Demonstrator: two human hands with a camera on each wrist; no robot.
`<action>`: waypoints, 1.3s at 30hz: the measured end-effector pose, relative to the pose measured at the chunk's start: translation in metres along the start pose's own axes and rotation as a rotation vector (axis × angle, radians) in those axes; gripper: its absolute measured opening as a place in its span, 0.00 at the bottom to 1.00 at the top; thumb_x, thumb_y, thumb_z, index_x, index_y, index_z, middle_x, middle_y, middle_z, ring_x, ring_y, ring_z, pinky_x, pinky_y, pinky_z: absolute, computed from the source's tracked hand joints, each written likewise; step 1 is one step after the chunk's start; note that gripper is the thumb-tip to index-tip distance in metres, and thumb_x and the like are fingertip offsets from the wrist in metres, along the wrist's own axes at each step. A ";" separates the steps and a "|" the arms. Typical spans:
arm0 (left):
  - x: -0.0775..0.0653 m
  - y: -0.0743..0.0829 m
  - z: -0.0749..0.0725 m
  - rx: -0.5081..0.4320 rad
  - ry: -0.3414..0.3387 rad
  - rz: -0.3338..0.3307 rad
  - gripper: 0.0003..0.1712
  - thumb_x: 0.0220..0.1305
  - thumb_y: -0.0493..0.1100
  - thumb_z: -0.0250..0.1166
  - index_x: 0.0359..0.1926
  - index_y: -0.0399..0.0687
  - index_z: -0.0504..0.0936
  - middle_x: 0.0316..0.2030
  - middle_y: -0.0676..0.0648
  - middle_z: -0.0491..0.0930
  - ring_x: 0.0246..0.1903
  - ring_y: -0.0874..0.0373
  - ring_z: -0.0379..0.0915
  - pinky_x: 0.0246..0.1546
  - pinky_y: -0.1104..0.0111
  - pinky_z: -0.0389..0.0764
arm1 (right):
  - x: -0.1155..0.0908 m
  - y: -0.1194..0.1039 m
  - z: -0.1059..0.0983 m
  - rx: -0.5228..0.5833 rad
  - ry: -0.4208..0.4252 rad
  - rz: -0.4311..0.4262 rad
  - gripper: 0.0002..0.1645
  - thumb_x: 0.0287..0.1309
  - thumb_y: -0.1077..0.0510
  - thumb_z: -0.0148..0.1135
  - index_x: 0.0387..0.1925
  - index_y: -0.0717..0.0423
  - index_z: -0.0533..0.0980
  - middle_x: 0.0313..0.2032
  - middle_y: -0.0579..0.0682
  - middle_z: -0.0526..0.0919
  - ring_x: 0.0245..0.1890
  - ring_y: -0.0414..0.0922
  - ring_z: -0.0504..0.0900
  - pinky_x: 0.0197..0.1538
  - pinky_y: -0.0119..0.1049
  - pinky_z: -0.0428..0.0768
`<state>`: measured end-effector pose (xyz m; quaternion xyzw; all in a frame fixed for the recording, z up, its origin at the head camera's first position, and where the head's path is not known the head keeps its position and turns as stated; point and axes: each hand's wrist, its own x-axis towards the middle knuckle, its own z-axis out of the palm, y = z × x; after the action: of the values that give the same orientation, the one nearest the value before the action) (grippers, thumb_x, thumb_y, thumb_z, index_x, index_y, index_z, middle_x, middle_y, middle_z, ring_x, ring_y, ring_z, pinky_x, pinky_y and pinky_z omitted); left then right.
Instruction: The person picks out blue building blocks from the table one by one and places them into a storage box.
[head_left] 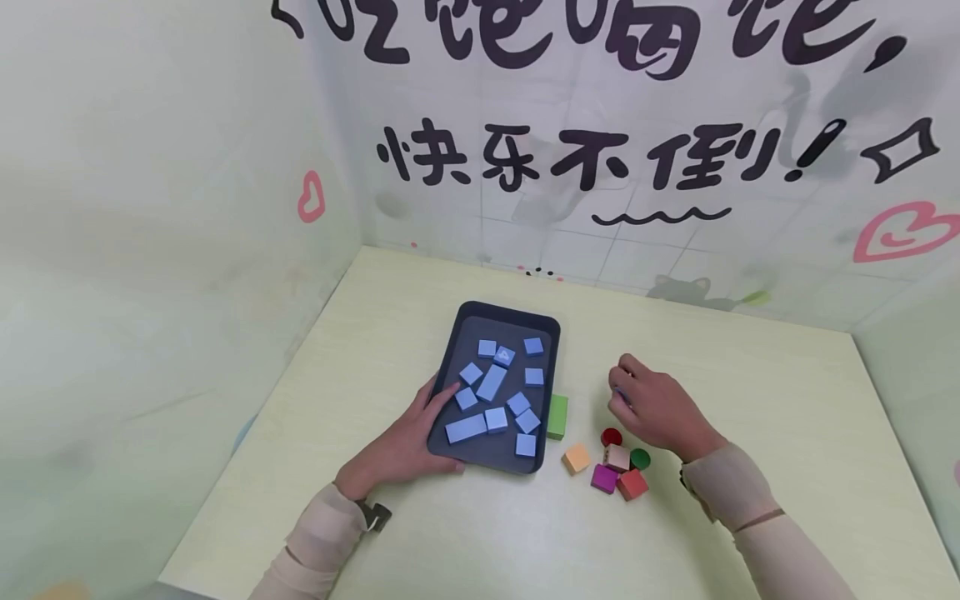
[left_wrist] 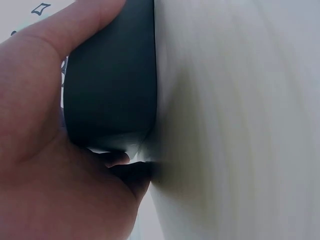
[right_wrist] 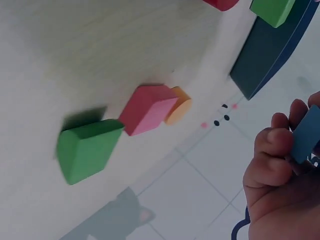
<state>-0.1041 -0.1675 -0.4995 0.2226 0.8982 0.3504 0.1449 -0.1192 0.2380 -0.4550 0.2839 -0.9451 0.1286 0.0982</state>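
Note:
My left hand (head_left: 408,429) grips the near left side of a dark rectangular tray (head_left: 456,333), thumb over the rim. In the left wrist view the tray's dark outer wall (left_wrist: 110,85) fills the space beside the thumb. Several blue blocks, small cubes and longer pieces such as this blue bar (head_left: 491,383), lie spread in the tray. To the right of the tray, above the table, my right hand (head_left: 660,408) pinches a small blue block (right_wrist: 306,135). The fingers mostly hide that block in the head view.
A green block (head_left: 557,417) lies against the tray's right side. Nearer me are an orange block (head_left: 577,459), a purple block (head_left: 604,477), a pink block (head_left: 617,457), a red block (head_left: 633,484), a dark red round piece (head_left: 611,437) and a green round piece (head_left: 640,458). A lettered wall stands behind.

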 end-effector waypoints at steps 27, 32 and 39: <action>-0.002 0.003 -0.001 0.028 0.012 0.010 0.68 0.45 0.64 0.78 0.80 0.63 0.45 0.77 0.46 0.35 0.67 0.45 0.56 0.59 0.55 0.68 | 0.066 -0.115 0.045 -0.091 -0.364 -0.410 0.09 0.69 0.50 0.50 0.39 0.49 0.74 0.29 0.41 0.67 0.20 0.38 0.65 0.26 0.31 0.66; -0.002 0.003 -0.001 0.034 0.022 0.034 0.68 0.46 0.64 0.78 0.80 0.60 0.46 0.77 0.44 0.36 0.67 0.46 0.57 0.58 0.56 0.69 | 0.066 -0.125 0.056 -0.086 -0.417 -0.443 0.09 0.70 0.50 0.50 0.43 0.48 0.74 0.34 0.41 0.70 0.24 0.38 0.67 0.31 0.29 0.69; -0.002 0.003 -0.001 0.030 0.020 0.035 0.67 0.46 0.64 0.78 0.80 0.60 0.46 0.77 0.44 0.36 0.67 0.45 0.57 0.59 0.55 0.69 | 0.070 -0.134 0.061 -0.096 -0.428 -0.414 0.11 0.71 0.50 0.51 0.47 0.48 0.75 0.39 0.42 0.73 0.30 0.38 0.71 0.36 0.29 0.73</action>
<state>-0.1019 -0.1672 -0.4964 0.2371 0.9006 0.3416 0.1266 -0.1082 0.0762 -0.4701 0.4864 -0.8713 -0.0016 -0.0657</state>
